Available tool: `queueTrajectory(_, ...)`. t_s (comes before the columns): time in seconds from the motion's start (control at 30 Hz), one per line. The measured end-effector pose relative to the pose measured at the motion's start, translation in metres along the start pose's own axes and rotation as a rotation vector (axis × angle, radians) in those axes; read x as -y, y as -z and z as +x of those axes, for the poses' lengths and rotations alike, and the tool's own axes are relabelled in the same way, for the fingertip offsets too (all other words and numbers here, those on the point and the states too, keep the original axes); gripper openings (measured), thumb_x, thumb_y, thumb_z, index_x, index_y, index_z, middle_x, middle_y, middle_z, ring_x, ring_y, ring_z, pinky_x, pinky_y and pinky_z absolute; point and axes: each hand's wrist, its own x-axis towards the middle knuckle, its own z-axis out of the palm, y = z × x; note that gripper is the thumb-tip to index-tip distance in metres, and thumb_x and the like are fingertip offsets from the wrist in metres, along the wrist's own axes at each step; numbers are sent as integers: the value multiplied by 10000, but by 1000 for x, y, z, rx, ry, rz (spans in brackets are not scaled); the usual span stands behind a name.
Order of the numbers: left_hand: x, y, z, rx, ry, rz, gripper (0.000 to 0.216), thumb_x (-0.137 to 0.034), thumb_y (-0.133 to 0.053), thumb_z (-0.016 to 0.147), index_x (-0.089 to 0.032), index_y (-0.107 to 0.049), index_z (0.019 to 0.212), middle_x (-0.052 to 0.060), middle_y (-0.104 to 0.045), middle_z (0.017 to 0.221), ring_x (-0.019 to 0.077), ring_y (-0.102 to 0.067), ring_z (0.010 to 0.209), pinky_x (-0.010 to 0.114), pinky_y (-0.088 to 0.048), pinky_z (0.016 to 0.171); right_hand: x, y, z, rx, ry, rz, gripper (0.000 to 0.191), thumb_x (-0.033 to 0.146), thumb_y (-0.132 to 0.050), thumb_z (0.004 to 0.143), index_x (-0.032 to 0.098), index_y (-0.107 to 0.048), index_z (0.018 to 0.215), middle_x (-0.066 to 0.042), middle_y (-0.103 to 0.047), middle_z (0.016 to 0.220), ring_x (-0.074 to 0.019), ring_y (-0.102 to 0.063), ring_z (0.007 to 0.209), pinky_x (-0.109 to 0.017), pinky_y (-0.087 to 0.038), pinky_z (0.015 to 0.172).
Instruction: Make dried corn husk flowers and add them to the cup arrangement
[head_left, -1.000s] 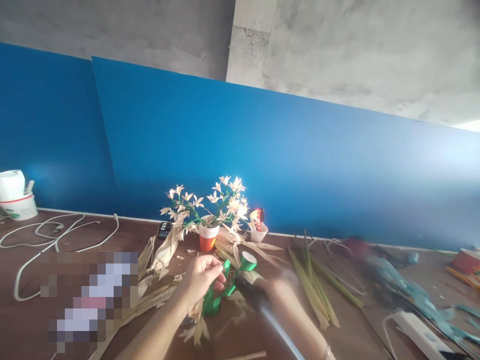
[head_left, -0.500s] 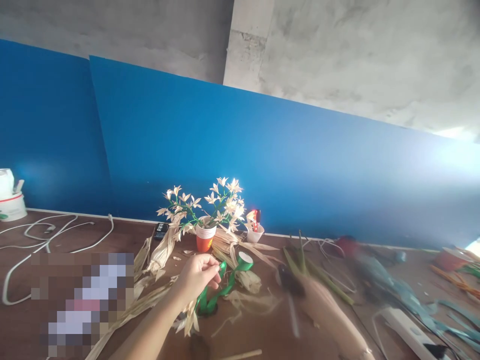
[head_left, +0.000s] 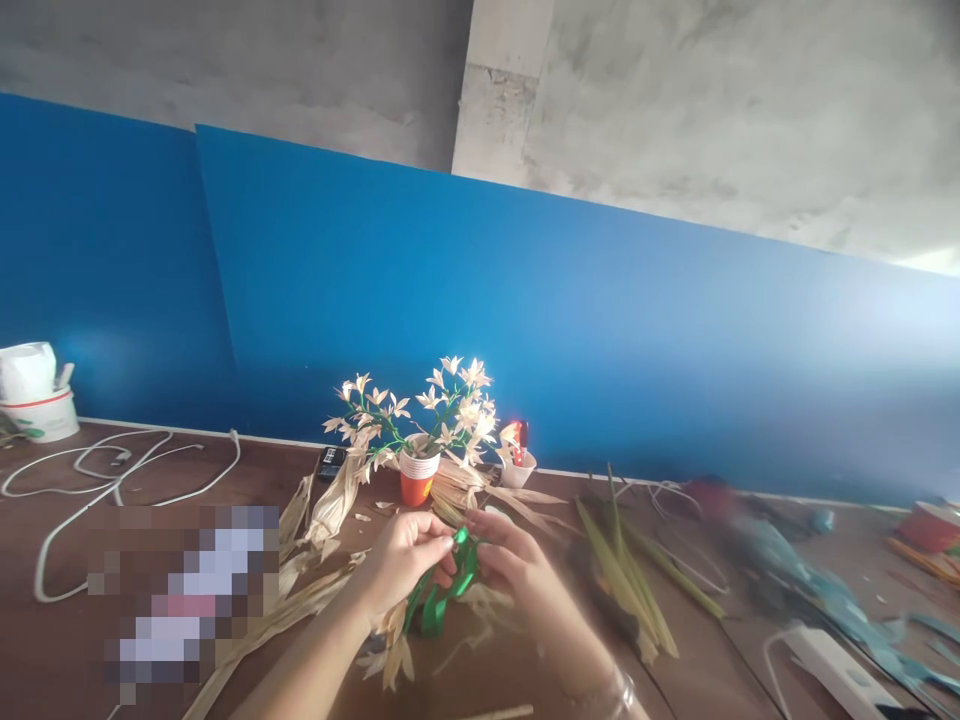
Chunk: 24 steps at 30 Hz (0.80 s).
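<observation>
Left hand (head_left: pixel 403 560): pinching green ribbon (head_left: pixel 464 568), in front of orange cup (head_left: pixel 417 488). Right hand (head_left: pixel 523 572): newly brought in from farther right, now at ribbon, with unclear grip; apparently allowing two-handed ribbon work.

No word, number or brand can be read anywhere; what print there is stays too small or too blurred. The orange paper cup (head_left: pixel 417 490) bears a yellow mark (head_left: pixel 427 490) low on its right side, its shape unclear, and the white tub (head_left: pixel 51 416) at the far left carries a green print (head_left: pixel 34 434) under a red band (head_left: pixel 37 401). On the small black device (head_left: pixel 330 463) against the blue panel (head_left: pixel 450 300) are pale marks, perhaps characters, that cannot be made out.
</observation>
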Motion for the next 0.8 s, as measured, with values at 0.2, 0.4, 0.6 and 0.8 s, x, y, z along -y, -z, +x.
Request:
queueTrajectory(0.2, 11, 3, 5, -103, -87, 257, 128, -302, -575, 742, -184, -621, 724, 24, -674, 636, 197, -644, 598, 279, -480, 580, -5, -17, 9, -18, -78, 86, 219, 318, -770, 596, 127, -713, 686, -9, -654, 579, -118, -582, 523, -230, -453, 529)
queueTrajectory(0.4, 21, -2, 5, -296, -330, 722, 163, -204, -504, 820, -215, -647, 742, 60, -703, 693, 228, -646, 669, 266, -373, 586, -8, -23, 9, -151, -95, 118, 249, 342, -817, 508, 133, -707, 588, 6, -617, 491, -110, -539, 453, -232, -433, 474)
queueTrajectory(0.6, 32, -5, 5, -347, -382, 910, 179, -208, -474, 867, -231, -649, 837, 62, -714, 714, 236, -666, 661, 261, -337, 557, -11, -33, 5, -198, -30, 79, 149, 277, -745, 585, 130, -728, 598, -10, -618, 485, -126, -543, 474, -231, -435, 465)
queueTrajectory(0.8, 30, -5, 3, -370, -379, 1080, 223, -171, -408, 902, -225, -622, 867, 27, -728, 738, 224, -688, 692, 257, -382, 572, -10, -37, 5, -261, -38, 91, 193, 290, -748, 582, 108, -746, 647, -13, -601, 457, -112, -515, 435, -205, -379, 408)
